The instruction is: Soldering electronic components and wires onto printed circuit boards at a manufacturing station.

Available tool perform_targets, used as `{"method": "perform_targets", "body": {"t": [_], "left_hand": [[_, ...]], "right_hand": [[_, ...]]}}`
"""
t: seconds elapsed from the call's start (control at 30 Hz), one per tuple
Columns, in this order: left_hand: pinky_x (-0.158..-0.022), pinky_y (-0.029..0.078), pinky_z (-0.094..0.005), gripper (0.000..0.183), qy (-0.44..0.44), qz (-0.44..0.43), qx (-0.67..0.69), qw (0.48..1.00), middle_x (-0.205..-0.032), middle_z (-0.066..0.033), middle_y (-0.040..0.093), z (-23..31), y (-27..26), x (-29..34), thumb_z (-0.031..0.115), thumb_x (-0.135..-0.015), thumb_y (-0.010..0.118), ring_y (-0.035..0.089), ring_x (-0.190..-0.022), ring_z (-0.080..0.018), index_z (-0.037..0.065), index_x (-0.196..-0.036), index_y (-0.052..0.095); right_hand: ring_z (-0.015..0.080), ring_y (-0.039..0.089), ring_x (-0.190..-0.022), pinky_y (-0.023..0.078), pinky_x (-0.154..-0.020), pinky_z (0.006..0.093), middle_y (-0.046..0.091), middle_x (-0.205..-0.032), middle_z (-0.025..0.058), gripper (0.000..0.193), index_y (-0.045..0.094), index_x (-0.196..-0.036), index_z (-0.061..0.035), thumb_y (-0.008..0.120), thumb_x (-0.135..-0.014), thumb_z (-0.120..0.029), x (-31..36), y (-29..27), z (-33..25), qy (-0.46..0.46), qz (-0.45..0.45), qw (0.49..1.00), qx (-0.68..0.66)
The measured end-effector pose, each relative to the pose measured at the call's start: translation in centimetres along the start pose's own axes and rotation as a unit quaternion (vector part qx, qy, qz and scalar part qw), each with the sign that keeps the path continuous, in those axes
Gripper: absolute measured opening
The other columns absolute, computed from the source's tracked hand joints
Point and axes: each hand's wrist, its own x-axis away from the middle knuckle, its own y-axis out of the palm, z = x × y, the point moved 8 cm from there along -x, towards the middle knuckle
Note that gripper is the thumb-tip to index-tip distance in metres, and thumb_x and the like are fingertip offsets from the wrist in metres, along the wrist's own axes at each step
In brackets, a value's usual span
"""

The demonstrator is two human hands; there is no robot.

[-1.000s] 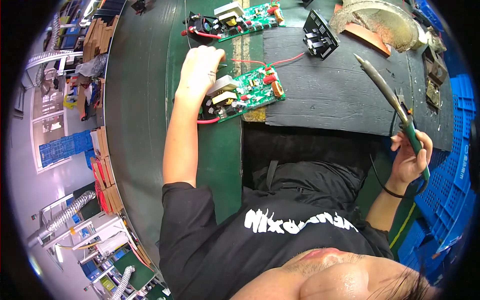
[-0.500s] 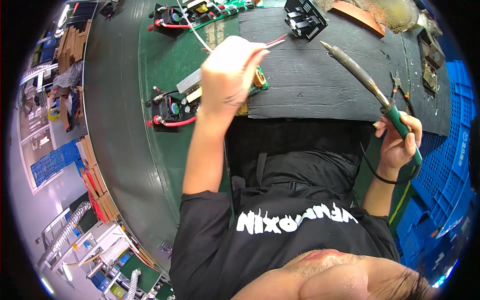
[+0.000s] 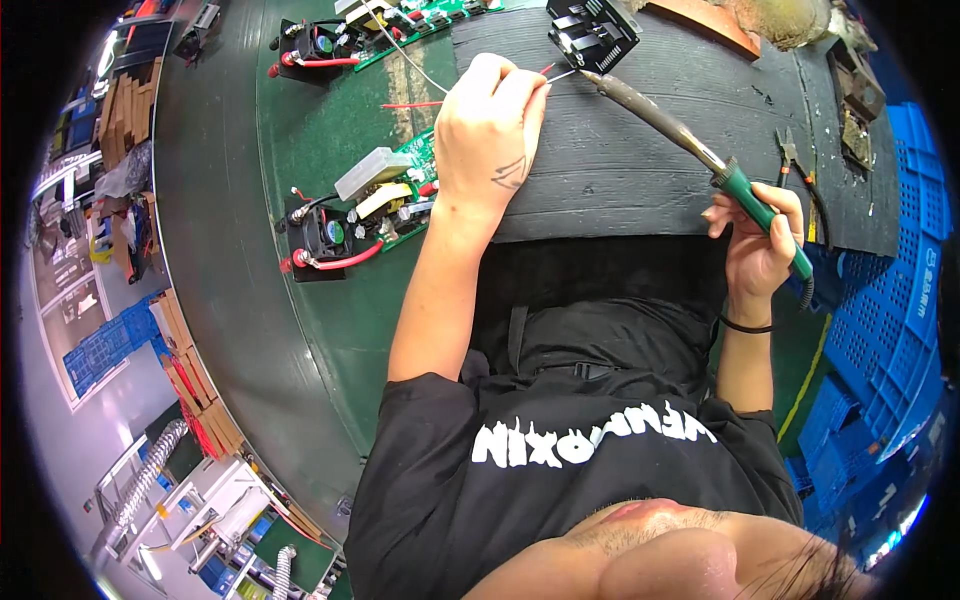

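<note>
Soldering iron (image 3: 690, 140), gripped in the right hand (image 3: 762, 245), has swung its tip to the wire end (image 3: 556, 72) pinched by left fingers (image 3: 520, 90) above the counter's (image 3: 640, 190) far edge.

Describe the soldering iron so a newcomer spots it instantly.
Start at the black mat in front of the person. The soldering iron slants across its right half, green handle in the right hand, tip meeting the wire pinched by the left hand. Only long, green-handled tool there.
</note>
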Motion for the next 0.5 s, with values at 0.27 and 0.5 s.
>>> {"method": "perform_targets", "body": {"t": [0.27, 0.5], "left_hand": [[-0.068, 0.054, -0.0402, 0.010, -0.005, -0.004, -0.003, 1.000, -0.087, -0.0094, 0.063, -0.21, 0.51, -0.26, 0.008, -0.085, 0.080, 0.066, -0.075, -0.0292, 0.004, -0.089, 0.071], [-0.069, 0.054, -0.0397, 0.011, -0.002, -0.008, -0.015, 1.000, -0.088, -0.0093, 0.063, -0.06, 0.70, -0.30, 0.008, -0.085, 0.080, 0.066, -0.076, -0.0289, 0.004, -0.091, 0.072]], "right_hand": [[0.0375, 0.076, -0.077, 0.062, -0.063, 0.0389, 0.073, -0.100, 0.0339, 0.040, 0.060, -0.121, 0.0058, 0.050, -0.101, -0.028, -0.19, -0.10, 0.25, 0.005, 0.001, 1.000, 0.003], [0.0374, 0.076, -0.077, 0.062, -0.063, 0.0384, 0.073, -0.101, 0.0336, 0.041, 0.061, -0.122, 0.0060, 0.050, -0.101, -0.028, -0.27, -0.05, 0.39, 0.000, -0.005, 1.000, -0.004]]}}
